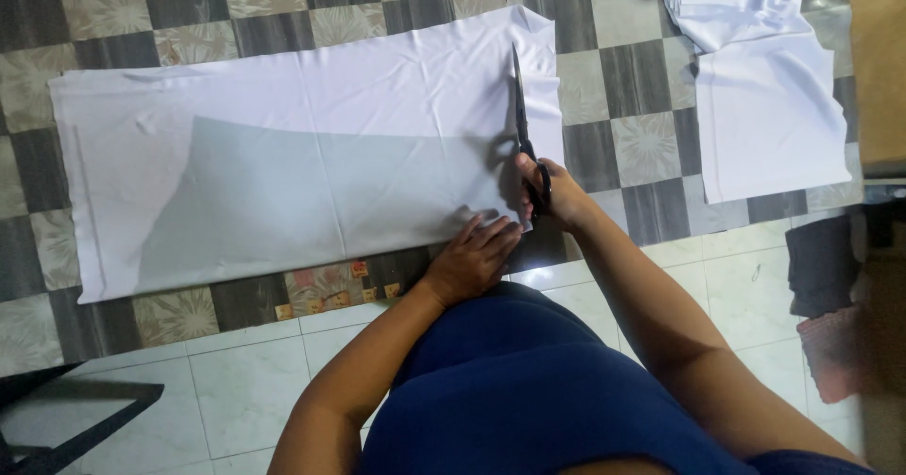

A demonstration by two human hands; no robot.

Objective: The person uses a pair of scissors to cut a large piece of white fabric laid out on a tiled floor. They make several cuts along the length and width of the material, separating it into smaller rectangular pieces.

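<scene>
Long white rectangular cloth sheet [283, 154] lies flat on checkered tiled floor [613, 88]. Right hand [557, 192], fingers curled through the handles, holds black long-bladed scissors [522, 126] at the sheet's right end. Left hand [477, 258], fingers spread, pins the near right corner. Risk: cloth bunches, cut wanders; blades close to left fingers.

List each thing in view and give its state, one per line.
White cloth: spread flat on the floor, partly cut along its right end.
Scissors: blades in the cloth, pointing away from the person.
Right hand: gripping the scissors' handles.
Left hand: pressed flat on the cloth's near edge.
Second white cloth: lying loose on the floor at the right, partly folded over.
</scene>
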